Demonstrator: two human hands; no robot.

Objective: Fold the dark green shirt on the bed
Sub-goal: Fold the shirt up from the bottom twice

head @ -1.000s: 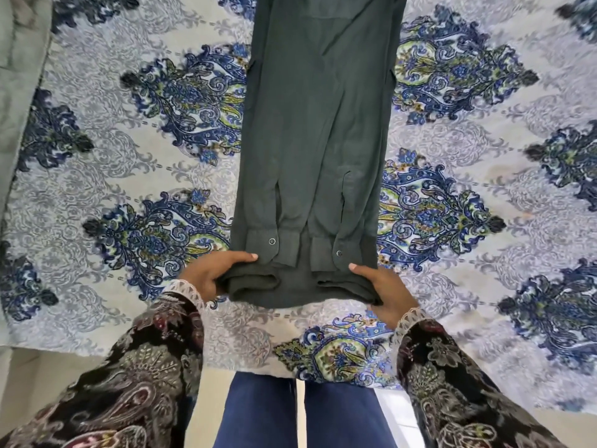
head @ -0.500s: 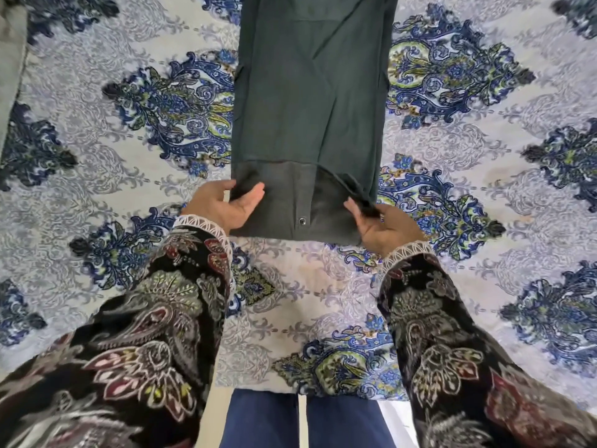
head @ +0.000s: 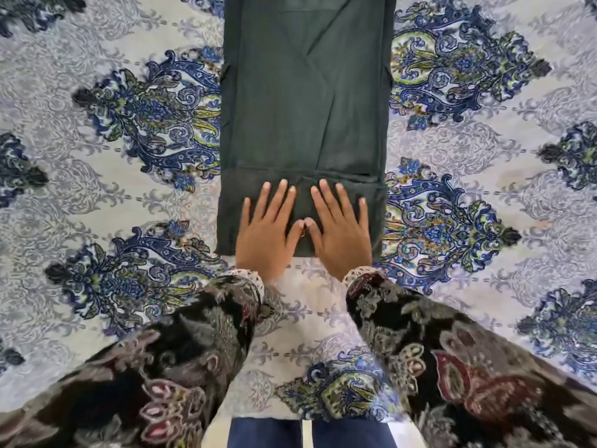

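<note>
While both hands' straight fingers (head: pixel 284 192) press its near fold, the dark green shirt (head: pixel 303 118) stretches lengthwise away.

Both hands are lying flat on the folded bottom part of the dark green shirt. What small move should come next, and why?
Probably grip the folded near edge and roll it one more fold away from the body. The left hand and right hand only press flat on the narrow folded band, while most of the dark green shirt lies as a long unfolded strip on the bedsheet.
</note>
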